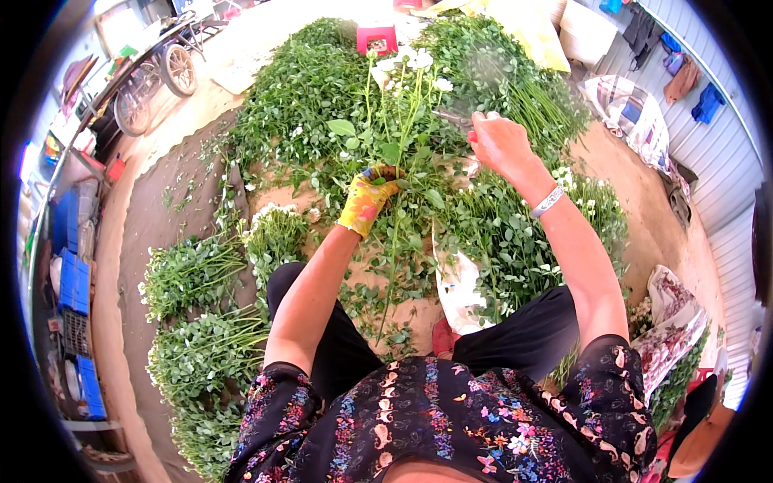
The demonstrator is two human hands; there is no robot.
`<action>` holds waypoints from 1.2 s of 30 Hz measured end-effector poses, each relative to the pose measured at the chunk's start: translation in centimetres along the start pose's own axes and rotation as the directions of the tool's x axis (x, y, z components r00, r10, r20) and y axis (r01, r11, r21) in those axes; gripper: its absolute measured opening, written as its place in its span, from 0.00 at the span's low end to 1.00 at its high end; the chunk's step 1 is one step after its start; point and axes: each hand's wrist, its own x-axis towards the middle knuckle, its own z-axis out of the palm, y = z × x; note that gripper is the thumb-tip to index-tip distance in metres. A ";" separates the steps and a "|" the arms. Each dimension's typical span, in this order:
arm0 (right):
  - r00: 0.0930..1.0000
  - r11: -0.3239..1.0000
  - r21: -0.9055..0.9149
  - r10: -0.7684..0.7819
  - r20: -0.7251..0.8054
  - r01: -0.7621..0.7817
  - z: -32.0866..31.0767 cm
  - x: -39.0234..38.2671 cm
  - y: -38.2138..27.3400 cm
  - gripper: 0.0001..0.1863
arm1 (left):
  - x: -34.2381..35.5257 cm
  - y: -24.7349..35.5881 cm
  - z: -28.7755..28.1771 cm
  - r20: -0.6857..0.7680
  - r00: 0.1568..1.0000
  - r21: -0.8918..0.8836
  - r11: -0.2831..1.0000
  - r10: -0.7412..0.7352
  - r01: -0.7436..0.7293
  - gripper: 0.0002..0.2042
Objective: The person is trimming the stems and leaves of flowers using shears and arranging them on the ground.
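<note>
My left hand (pixel 369 200), in a yellow patterned glove, is closed around a white-flowered stem (pixel 408 121). The stem stands nearly upright, with small white blooms at its top and its long lower end reaching down between my knees. My bare right hand (pixel 506 146), a silver bracelet on its wrist, is closed on a pair of shears (pixel 454 119). Their grey blades are blurred and point left toward the upper stem, with a bit of red showing by my fingers. Whether blades and stem touch, I cannot tell. Loose cut leaves (pixel 366 294) lie on the floor below.
Large heaps of leafy stems (pixel 306 88) rise ahead and at the right (pixel 515 233). Bunches with white blooms (pixel 197 274) lie on a dark cloth (pixel 153 233) at the left. A red box (pixel 377 39) stands beyond; blue crates (pixel 74 282) line the left side.
</note>
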 end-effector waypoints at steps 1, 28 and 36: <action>1.000 1.000 0.000 -0.015 0.025 0.015 -0.2 0.2 0.0 0.12 | 0.0 -0.1 0.0 -0.001 1.000 0.007 1.000 -0.004 0.004 0.09; 0.959 0.514 0.810 0.150 0.239 -0.282 1.5 -1.2 -2.5 0.15 | -0.3 0.4 -0.3 -0.007 0.997 -0.031 0.997 -0.077 0.077 0.09; 0.891 0.271 0.850 0.087 0.445 -0.451 3.7 -4.8 -4.4 0.13 | 1.4 1.5 -7.4 -0.051 0.887 0.631 0.703 0.459 -0.328 0.09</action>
